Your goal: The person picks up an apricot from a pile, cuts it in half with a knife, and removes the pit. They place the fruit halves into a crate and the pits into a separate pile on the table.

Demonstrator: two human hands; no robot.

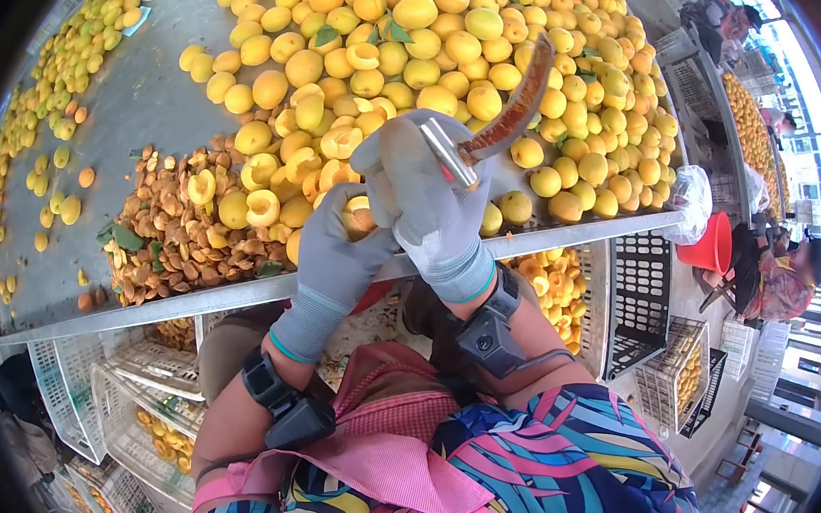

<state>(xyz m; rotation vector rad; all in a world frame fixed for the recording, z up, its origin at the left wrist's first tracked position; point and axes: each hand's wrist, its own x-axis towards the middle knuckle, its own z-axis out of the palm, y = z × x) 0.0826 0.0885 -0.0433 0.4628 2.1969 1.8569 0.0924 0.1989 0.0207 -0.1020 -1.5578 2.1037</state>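
Note:
Both hands wear grey gloves and meet over the front edge of the metal table. My left hand is closed around a yellow-orange apricot. My right hand grips a curved, rust-brown blade by its metal-ended handle, the blade pointing up and away to the right. The fingers of my right hand touch the area by the apricot. Behind the hands lies a large heap of whole apricots, with some opened halves nearer. A pile of brown pits sits to the left.
Below the table edge stand a white crate, a black crate and a crate of apricot halves. At the right are a red bucket, a plastic bag and a seated person. Greener apricots lie far left.

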